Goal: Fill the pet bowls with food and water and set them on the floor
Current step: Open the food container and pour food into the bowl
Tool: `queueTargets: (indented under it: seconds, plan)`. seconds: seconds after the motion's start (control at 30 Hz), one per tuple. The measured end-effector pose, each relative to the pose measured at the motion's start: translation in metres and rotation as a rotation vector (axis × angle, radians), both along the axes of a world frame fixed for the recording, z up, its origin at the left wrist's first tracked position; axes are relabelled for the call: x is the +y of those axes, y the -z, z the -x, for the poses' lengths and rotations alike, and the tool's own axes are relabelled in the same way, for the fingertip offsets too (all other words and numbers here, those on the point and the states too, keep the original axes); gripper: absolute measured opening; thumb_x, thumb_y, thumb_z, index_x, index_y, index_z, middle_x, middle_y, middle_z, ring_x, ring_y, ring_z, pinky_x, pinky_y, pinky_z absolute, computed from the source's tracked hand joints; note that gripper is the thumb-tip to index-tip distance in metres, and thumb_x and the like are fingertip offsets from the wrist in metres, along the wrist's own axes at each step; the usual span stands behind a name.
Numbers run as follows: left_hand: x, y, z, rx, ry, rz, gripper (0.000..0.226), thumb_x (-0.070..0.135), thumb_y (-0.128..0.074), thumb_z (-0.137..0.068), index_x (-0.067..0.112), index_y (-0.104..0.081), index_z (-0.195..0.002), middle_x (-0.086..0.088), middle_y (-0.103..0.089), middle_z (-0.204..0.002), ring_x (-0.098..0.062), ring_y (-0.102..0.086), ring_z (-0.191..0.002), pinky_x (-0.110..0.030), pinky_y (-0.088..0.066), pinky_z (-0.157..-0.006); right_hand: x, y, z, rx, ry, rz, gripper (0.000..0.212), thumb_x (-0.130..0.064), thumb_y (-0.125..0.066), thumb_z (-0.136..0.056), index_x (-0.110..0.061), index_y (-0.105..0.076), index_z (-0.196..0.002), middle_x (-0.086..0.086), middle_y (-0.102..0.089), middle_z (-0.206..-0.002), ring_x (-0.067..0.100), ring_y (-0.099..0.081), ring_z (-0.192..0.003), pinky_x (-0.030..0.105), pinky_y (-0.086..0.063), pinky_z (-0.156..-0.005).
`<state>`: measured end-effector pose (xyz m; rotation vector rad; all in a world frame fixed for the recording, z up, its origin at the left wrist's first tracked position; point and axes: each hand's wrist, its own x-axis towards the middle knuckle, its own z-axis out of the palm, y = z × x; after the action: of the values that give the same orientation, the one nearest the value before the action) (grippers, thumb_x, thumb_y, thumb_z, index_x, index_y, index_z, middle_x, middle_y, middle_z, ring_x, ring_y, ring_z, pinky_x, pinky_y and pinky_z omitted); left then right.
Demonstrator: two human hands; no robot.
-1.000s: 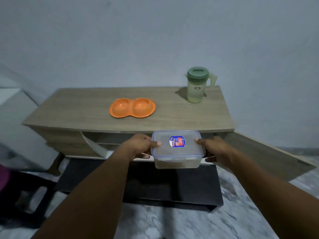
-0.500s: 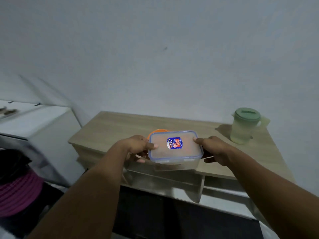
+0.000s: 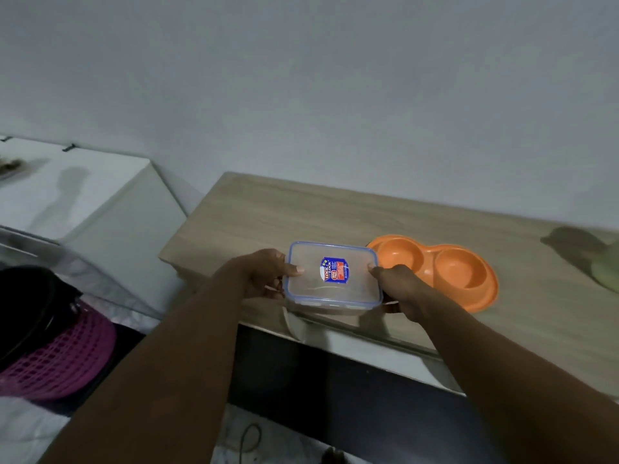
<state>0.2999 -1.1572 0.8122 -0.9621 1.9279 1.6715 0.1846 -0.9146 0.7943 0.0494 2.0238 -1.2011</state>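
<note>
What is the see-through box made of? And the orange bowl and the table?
The box looks like clear plastic: you see through its blue-rimmed lid. The orange bowl looks like smooth moulded plastic, slightly shiny. The table shows matte wood grain, possibly laminate.

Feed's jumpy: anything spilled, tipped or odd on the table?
Nothing stands out. Left hand and right hand hold the lidded container at the front edge of the table; the orange double bowl sits flat and empty. The pitcher is blurred.
</note>
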Motion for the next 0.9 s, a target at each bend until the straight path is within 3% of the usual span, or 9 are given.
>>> queueTargets:
  seconds: [0.13, 0.27, 0.33, 0.4, 0.57, 0.63, 0.7, 0.8, 0.9]
  plan:
    - [-0.021, 0.017, 0.003, 0.008, 0.020, -0.065, 0.024, 0.020, -0.075, -0.086, 0.012, -0.069, -0.108, -0.011, -0.072, -0.092, -0.021, -0.064, -0.074, -0.028, -0.053, -0.059, -0.026, 0.012, 0.006, 0.006, -0.002, -0.052, 0.038, -0.041, -0.049, -0.104, -0.005, -0.056, -0.114, 0.018, -0.067, -0.105, 0.038, -0.069, -0.099, 0.049, -0.058, -0.085]
    - [-0.036, 0.033, 0.002, -0.021, 0.020, -0.110, 0.034, 0.023, -0.076, -0.086, 0.014, -0.067, -0.117, -0.011, -0.073, -0.097, -0.021, -0.067, -0.078, -0.030, -0.056, -0.063, -0.037, 0.022, 0.008, -0.004, -0.014, -0.079, 0.037, -0.042, -0.051, -0.103, -0.006, -0.057, -0.111, 0.019, -0.068, -0.103, 0.037, -0.070, -0.095, 0.049, -0.059, -0.084]
    - [-0.044, 0.043, 0.005, 0.021, -0.039, -0.076, 0.038, 0.023, -0.080, -0.081, 0.014, -0.068, -0.115, -0.016, -0.073, -0.103, -0.024, -0.067, -0.082, -0.038, -0.055, -0.074, -0.041, 0.023, 0.011, -0.005, -0.009, -0.077, 0.038, -0.044, -0.053, -0.102, -0.007, -0.059, -0.108, 0.018, -0.069, -0.101, 0.035, -0.070, -0.091, 0.047, -0.059, -0.080]
    - [-0.050, 0.046, 0.009, 0.040, -0.085, -0.022, 0.046, 0.027, -0.084, -0.075, 0.015, -0.067, -0.117, -0.018, -0.073, -0.108, -0.023, -0.068, -0.083, -0.036, -0.055, -0.072, -0.044, 0.023, 0.012, -0.003, -0.012, -0.074, 0.038, -0.045, -0.053, -0.102, -0.007, -0.059, -0.109, 0.017, -0.069, -0.099, 0.030, -0.068, -0.083, 0.041, -0.056, -0.073]
    - [-0.059, 0.033, 0.024, -0.072, 0.038, 0.111, 0.050, 0.030, -0.088, -0.074, 0.005, -0.061, -0.109, -0.011, -0.063, -0.084, -0.021, -0.058, -0.069, -0.030, -0.047, -0.061, -0.041, 0.025, 0.016, -0.081, -0.016, -0.045, 0.042, -0.047, -0.056, -0.100, -0.007, -0.062, -0.106, 0.016, -0.070, -0.096, 0.030, -0.064, -0.086, 0.041, -0.050, -0.077]
    - [-0.062, 0.029, 0.038, -0.024, 0.074, 0.271, 0.069, 0.028, -0.089, -0.071, 0.013, -0.050, -0.127, -0.009, -0.059, -0.113, -0.023, -0.060, -0.092, -0.032, -0.046, -0.069, -0.039, 0.024, 0.018, -0.131, -0.003, -0.012, 0.043, -0.047, -0.058, -0.099, -0.005, -0.062, -0.105, 0.017, -0.066, -0.089, 0.028, -0.060, -0.081, 0.040, -0.049, -0.077]
    - [-0.058, 0.024, 0.057, 0.079, 0.139, 0.335, 0.085, 0.028, -0.088, -0.073, 0.015, -0.041, -0.143, -0.011, -0.050, -0.140, -0.024, -0.055, -0.120, -0.031, -0.045, -0.088, -0.039, 0.024, 0.020, -0.102, 0.006, -0.011, 0.043, -0.046, -0.061, -0.098, -0.005, -0.061, -0.111, 0.016, -0.066, -0.090, 0.026, -0.060, -0.077, 0.038, -0.050, -0.072]
    - [-0.038, 0.020, 0.085, 0.121, 0.336, 0.345, 0.077, 0.037, -0.082, -0.078, 0.014, -0.048, -0.143, -0.008, -0.052, -0.144, -0.020, -0.053, -0.128, -0.032, -0.043, -0.105, -0.043, 0.026, 0.026, 0.036, -0.053, -0.104, 0.045, -0.047, -0.062, -0.097, -0.007, -0.057, -0.116, 0.014, -0.066, -0.087, 0.021, -0.060, -0.065, 0.031, -0.050, -0.055]
    - [-0.023, 0.021, 0.097, 0.076, 0.523, 0.475, 0.047, 0.043, -0.079, -0.080, 0.018, -0.071, -0.119, -0.004, -0.071, -0.117, -0.020, -0.067, -0.105, -0.034, -0.053, -0.093, -0.047, 0.025, 0.033, 0.110, -0.052, -0.132, 0.046, -0.047, -0.065, -0.095, -0.005, -0.059, -0.112, 0.014, -0.064, -0.080, 0.020, -0.055, -0.053, 0.024, -0.043, -0.043]
